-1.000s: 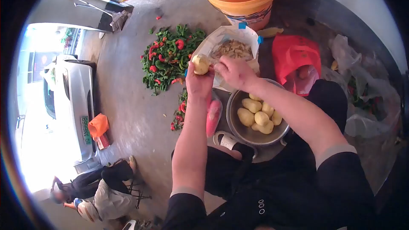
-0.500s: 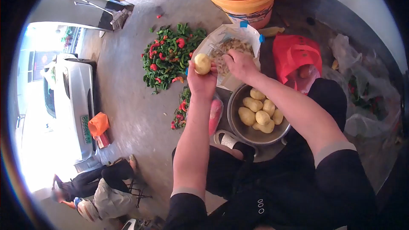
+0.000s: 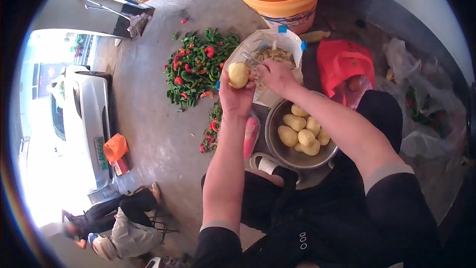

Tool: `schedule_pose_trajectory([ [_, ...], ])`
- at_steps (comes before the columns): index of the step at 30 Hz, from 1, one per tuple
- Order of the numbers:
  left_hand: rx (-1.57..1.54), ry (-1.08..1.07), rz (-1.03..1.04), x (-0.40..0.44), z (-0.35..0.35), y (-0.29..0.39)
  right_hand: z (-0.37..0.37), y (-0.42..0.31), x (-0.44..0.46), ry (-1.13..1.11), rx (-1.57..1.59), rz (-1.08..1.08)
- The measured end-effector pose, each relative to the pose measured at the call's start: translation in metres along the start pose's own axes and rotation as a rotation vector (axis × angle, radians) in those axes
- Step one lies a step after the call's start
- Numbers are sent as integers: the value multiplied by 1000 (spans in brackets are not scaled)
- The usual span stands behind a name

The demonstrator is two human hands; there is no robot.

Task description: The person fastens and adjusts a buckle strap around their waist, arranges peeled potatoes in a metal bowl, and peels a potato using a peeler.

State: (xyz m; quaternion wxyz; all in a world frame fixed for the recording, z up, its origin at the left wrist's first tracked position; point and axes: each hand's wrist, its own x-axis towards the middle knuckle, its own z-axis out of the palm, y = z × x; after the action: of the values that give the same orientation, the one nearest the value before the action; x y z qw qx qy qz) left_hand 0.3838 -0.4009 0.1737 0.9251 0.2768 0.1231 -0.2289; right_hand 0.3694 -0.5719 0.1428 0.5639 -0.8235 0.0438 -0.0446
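Note:
A pale peeled potato (image 3: 238,75) rests in my left hand (image 3: 236,100), whose fingers curl round it from below. Just to its right, my right hand (image 3: 276,77) is closed on a light-coloured peeler (image 3: 251,59), its head near the potato; much of the tool is hidden by my fingers. Beneath both hands lies a paper-lined box (image 3: 296,44) with blue clips, with a heap of peelings (image 3: 277,55) inside. Close to my right forearm, a metal bowl (image 3: 275,155) holds several peeled potatoes (image 3: 296,122).
Green and red chili peppers (image 3: 201,64) are heaped on the floor at left. An orange bucket (image 3: 280,5) stands behind the box. A red bag (image 3: 345,64) and clear plastic bags (image 3: 426,114) lie right. Another person (image 3: 124,218) sits lower left, near a white car (image 3: 89,124).
My right hand has shifted slightly left and down, bringing the peeler close to the potato. The potato has turned a little in my left hand.

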Motion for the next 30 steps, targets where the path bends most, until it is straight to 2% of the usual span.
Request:
schedule_pose_trajectory([
  [3, -49, -7, -13, -1, -2, 4, -2, -17, -6, -58, 120, -52],
  [9, 218, 107, 83, 8, -28, 5, -18, -23, -7, -108, -10, -164],
  [12, 349, 86, 120, 8, -27, 6, -23, -29, -11, -147, -97, -178],
  [15, 427, 94, 81, 2, -22, 8, -12, -7, -2, -59, -152, -114],
  [18, 287, 52, 44, 2, -17, 5, -13, 12, 4, -14, -146, -3],
  [21, 186, 59, 75, 5, -19, 2, -14, -6, -4, -64, -96, -92],
  [24, 97, 3, 105, 8, -19, 0, -12, -24, -16, -120, -11, -67],
  [27, 151, -21, 72, 3, -13, 1, 0, -8, -9, -8, -71, 16],
  [30, 100, -64, 44, -2, -10, 1, -5, 3, -5, 47, -41, 8],
])
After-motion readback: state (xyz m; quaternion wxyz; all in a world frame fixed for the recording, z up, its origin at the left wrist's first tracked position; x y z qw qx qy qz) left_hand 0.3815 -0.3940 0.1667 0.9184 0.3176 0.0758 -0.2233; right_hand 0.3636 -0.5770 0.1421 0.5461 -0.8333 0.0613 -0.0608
